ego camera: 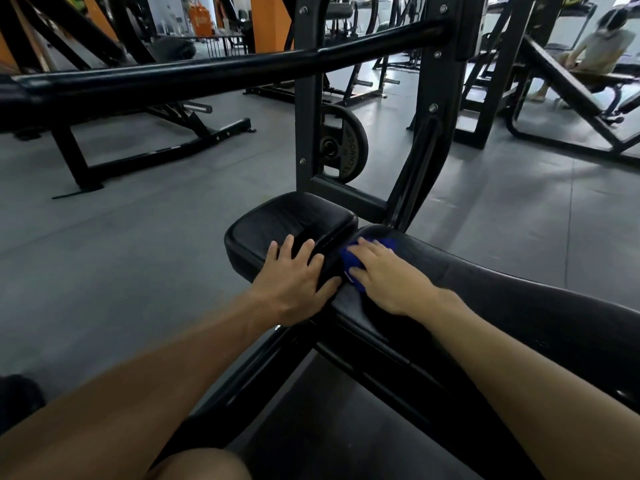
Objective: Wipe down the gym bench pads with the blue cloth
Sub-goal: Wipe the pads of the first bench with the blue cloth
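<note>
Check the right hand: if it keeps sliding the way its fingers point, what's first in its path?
Likely the rounded end of the long back pad under the right hand and blue cloth, then the slanted black upright. Depth unclear.

Only 1 piece of lettering can be read: raised capitals on the rim of the dark weight plate (343, 147), which hangs on the upright frame (304, 109) at about 12 o'clock from the seat pad (277, 220). The letters run along the plate's edge at roughly 4 o'clock on its face and spell "TECHNOG", with the rest curving out of sight. An orange sign (200, 18) far off at 11 o'clock carries marks too blurred to read.
</note>
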Tool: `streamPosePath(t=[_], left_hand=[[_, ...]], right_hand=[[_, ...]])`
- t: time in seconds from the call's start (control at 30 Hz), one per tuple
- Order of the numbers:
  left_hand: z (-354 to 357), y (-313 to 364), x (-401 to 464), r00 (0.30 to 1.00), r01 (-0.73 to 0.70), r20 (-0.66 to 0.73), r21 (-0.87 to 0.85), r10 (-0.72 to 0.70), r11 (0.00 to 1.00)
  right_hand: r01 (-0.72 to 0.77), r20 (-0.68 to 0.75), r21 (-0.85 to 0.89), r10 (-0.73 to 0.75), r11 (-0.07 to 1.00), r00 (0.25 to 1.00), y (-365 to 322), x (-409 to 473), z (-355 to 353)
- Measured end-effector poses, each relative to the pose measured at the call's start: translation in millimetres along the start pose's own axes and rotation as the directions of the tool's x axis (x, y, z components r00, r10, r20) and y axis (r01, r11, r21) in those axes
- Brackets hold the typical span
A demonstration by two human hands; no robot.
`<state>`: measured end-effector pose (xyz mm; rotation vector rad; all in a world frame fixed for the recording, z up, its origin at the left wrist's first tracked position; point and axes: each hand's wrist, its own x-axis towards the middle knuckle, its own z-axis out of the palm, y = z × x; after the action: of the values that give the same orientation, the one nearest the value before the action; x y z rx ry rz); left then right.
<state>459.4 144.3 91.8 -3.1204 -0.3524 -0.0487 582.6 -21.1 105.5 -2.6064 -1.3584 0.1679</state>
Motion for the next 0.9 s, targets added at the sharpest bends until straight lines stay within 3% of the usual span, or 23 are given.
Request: streamPosePath(t=[0.17,0.37,0.57,0.7,0.9], left_hand=[[4,-2,1,0.999,-0.027,0.026,0.033,0.027,0.999],[-2,-1,3,0.999,-0.006,0.044,0.044,0.004,0.999],[6,-2,2,0.999,-0.016,0.042,0.012,0.016,1.0],[-6,7,6,0.999,-0.004,0.053,0.02,0.003,1.0],[-27,41,31,0.994,0.102,-0.032,-0.163,-0.109,0.981]], right_hand=[[-0.111,-0.092,-0.015,0.109,0.994,0.99,10,-34,10],[-0.097,-0.039,0.044,0.098,0.994,0.994,6,51,0],[-0.042,-0.014,0.029,0.042,0.999,0.999,28,-28,5],[-0.053,0.003,0.006,0.053,0.999,0.999,28,-1,-1],[-0.092,-0.021,-0.029,0.092,0.995,0.996,23,35,-6]])
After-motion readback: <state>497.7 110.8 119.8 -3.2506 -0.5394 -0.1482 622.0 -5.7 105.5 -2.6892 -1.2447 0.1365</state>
